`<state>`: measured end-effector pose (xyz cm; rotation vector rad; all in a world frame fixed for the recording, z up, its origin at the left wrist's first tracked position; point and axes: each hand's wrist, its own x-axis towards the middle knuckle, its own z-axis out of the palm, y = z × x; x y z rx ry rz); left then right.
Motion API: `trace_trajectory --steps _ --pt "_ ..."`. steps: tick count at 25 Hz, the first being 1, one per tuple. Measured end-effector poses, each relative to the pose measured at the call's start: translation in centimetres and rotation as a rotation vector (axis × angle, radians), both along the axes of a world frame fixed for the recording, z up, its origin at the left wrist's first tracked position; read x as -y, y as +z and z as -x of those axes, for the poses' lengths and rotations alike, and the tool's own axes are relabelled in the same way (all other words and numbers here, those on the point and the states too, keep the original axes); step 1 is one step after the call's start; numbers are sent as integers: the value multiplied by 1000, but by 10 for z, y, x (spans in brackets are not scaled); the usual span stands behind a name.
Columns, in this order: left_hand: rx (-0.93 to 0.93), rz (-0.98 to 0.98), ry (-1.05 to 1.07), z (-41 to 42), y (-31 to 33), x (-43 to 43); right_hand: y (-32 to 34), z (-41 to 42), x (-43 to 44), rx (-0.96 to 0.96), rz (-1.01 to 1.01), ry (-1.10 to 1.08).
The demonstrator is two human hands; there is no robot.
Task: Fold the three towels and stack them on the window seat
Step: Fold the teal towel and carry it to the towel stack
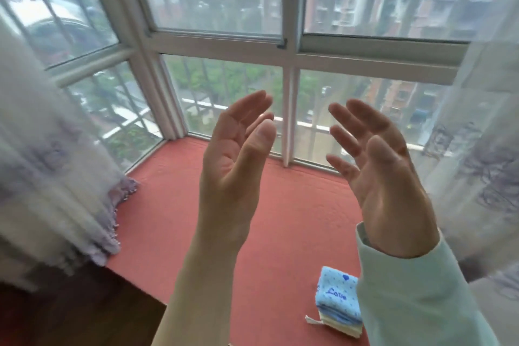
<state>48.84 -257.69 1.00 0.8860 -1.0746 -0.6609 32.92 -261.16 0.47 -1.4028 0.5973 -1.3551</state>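
The window seat (295,219) wears a red, faintly quilted pad that runs along the foot of the glass and bends with the bay at the left. Near its front right sits a stack of folded towels (338,300), the top one blue with darker dots and the word "Love", with paler blue and cream layers beneath and a white tag (312,320) poking out. At the left, a curtain (118,205) rests its fringed hem on the pad.

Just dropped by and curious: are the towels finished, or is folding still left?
It looks nearly or fully done. A folded stack sits on the red window seat, with a blue towel on top and paler layers beneath. The sleeve hides part, so I cannot count three. In hand: nothing. The left hand and right hand are raised and open. No loose towel is in view.
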Motion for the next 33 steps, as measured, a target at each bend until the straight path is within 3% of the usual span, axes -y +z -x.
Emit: trace_trajectory --steps 9,17,26,33 --pt "14 -17 508 -8 8 -131 15 -46 -59 -41 -25 539" --pt "-14 -27 1041 7 15 -289 19 -96 -168 -52 -36 1073" --pt "42 -60 1584 95 29 -499 26 -95 -377 -26 -17 1575" --pt "27 -99 1945 252 23 -692 26 1 -589 -56 17 1914"
